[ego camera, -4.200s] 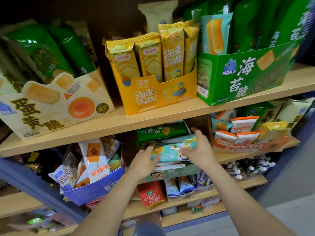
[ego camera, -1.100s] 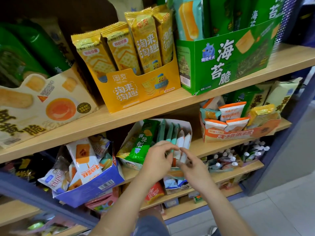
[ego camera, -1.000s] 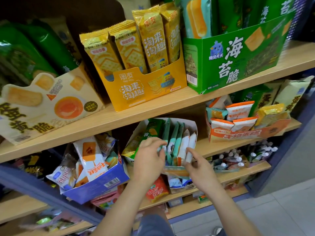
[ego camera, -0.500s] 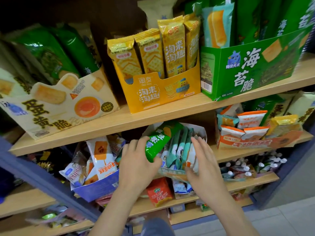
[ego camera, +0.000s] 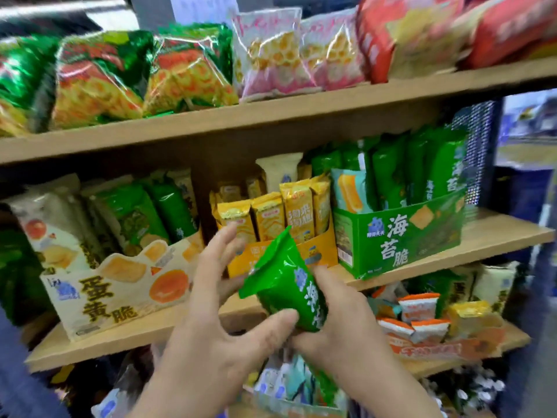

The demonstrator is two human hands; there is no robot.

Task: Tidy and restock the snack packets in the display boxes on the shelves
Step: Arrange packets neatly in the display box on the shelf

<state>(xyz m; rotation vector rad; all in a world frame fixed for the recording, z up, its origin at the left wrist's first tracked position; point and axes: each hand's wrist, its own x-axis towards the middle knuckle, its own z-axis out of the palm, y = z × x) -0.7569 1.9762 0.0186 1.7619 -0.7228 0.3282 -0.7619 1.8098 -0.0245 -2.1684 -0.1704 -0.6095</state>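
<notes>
One view only, from the head. Grips a green packet (ego camera: 286, 285) in the right hand (ego camera: 340, 327), fingers (ego camera: 324, 279) curled round its lower half from the right. Holds the left hand (ego camera: 217, 327) open alongside, fingers (ego camera: 221, 247) straight and spread upward, thumb reaching the packet's bottom end, touching or just short of it: cannot tell which.

Carries the packet in mid air in front of the yellow display box (ego camera: 316, 251), level with the middle shelf (ego camera: 488, 236). Tilts it, long axis running from lower right to upper left, flat crimped seal uppermost and leaning away from the green display box (ego camera: 401, 239). Finds that box up and to the right of the packet, on the right hand's side, nearer that hand than the left, with upright green packets (ego camera: 388, 176) of the same look inside.

Probably calls for bringing the long axis upright and slipping the packet in from above, seal up.

Glossy, crinkly film, puffed and soft in the body, flat at the seal; likely slippery under a light pinch. Stiff printed card for the boxes, front wall cut low. Bare pale wood for the shelf.
</notes>
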